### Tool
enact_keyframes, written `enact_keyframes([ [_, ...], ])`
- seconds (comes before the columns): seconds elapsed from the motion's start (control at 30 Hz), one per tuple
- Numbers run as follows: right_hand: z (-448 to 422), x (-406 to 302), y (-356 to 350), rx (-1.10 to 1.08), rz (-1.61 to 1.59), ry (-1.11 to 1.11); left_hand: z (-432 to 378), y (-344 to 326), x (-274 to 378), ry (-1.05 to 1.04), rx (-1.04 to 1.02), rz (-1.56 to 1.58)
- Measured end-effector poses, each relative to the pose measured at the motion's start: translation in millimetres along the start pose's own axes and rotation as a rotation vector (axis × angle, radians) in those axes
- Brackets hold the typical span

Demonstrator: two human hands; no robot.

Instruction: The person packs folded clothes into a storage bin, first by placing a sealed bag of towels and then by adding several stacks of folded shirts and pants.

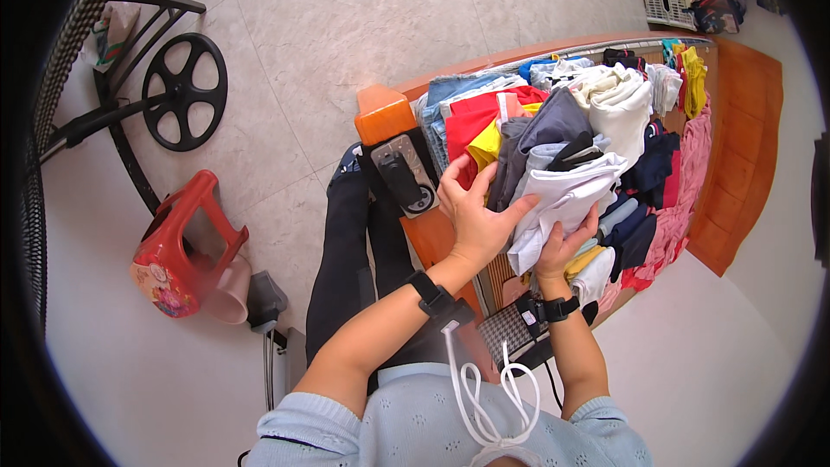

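A folded white garment (561, 191) is held between both hands above a bench covered with clothes. My right hand (567, 243) grips its lower right side, fingers partly behind the cloth. My left hand (476, 207) is at its left edge, the thumb on the white cloth and the other fingers spread near a yellow garment (486, 144). Folded grey clothes (551, 118) lie just beyond, with a red garment (462, 123) to their left and cream-white clothes (616, 100) to their right. A black item (576, 150) shows behind the white garment.
The wooden bench (386, 113) carries denim (436, 136), navy clothes (655, 165) and a pink crumpled cloth (677, 201). A black device on a plate (402, 175) rests near its armrest. A red plastic stool (175, 259), a dustpan (264, 301) and a black wheel (185, 92) are at left.
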State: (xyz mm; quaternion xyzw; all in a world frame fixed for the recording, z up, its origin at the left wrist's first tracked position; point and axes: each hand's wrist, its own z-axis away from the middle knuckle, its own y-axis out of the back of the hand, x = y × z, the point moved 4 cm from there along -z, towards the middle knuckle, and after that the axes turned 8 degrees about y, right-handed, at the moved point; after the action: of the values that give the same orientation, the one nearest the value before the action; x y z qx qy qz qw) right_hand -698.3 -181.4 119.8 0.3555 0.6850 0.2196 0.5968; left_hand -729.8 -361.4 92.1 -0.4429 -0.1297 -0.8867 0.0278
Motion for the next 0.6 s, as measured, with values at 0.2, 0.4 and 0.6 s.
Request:
enact_keyframes([
  [0.2, 2, 2, 3, -0.023, 0.010, -0.017, -18, 5, -15, -0.112, -0.094, -0.055],
  [0.4, 5, 7, 4, -0.026, 0.008, 0.007, -21, 5, -4, -0.220, -0.161, 0.141],
  [0.6, -4, -7, 9, -0.088, -0.008, -0.042, -47, 10, 1, 0.135, -0.245, 0.607],
])
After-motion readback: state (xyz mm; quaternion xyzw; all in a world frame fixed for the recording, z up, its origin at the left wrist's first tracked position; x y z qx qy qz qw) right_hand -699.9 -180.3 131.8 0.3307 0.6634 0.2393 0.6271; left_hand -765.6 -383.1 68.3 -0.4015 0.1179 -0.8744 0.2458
